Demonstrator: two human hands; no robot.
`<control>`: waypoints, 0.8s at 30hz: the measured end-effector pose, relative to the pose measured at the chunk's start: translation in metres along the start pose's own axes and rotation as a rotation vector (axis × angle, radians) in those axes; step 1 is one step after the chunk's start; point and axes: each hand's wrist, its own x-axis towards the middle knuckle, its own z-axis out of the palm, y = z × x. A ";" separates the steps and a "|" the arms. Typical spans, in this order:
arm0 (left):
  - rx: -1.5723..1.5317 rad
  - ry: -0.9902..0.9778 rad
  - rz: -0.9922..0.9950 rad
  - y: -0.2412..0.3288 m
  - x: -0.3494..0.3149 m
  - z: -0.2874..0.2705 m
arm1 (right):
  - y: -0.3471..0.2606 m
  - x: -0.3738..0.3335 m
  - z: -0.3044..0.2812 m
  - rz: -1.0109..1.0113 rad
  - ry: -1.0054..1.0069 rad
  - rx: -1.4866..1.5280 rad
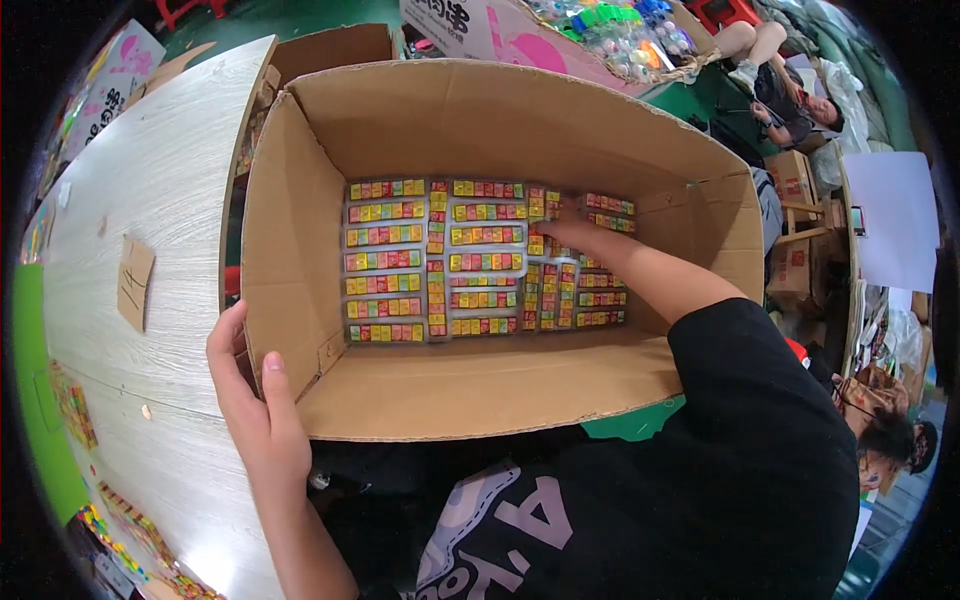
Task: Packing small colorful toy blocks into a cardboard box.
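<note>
Cardboard box (430,395): open-topped, right in front of you, left end just beside the pale desk (170,200). Your left hand (268,410) is gripping its left rim by the near corner, thumb on the inner face, fingers outside. Your right hand (568,228) is down inside, right of centre toward the far wall, at the small yellow, pink and red packs (383,260); fingers part-hidden, can't tell how far open or whether it's holding one. Packs lie in strips, some turned crosswise. Flat cardboard piece (135,283) on the desk
</note>
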 end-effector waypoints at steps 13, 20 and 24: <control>0.040 -0.024 0.007 0.000 0.003 -0.002 | 0.013 -0.001 0.013 0.071 0.086 0.056; 0.043 -0.028 0.011 -0.001 0.003 -0.001 | 0.029 0.013 0.009 0.148 -0.014 0.347; 0.028 -0.020 0.031 -0.001 0.002 -0.001 | 0.060 0.039 0.009 0.042 0.067 0.061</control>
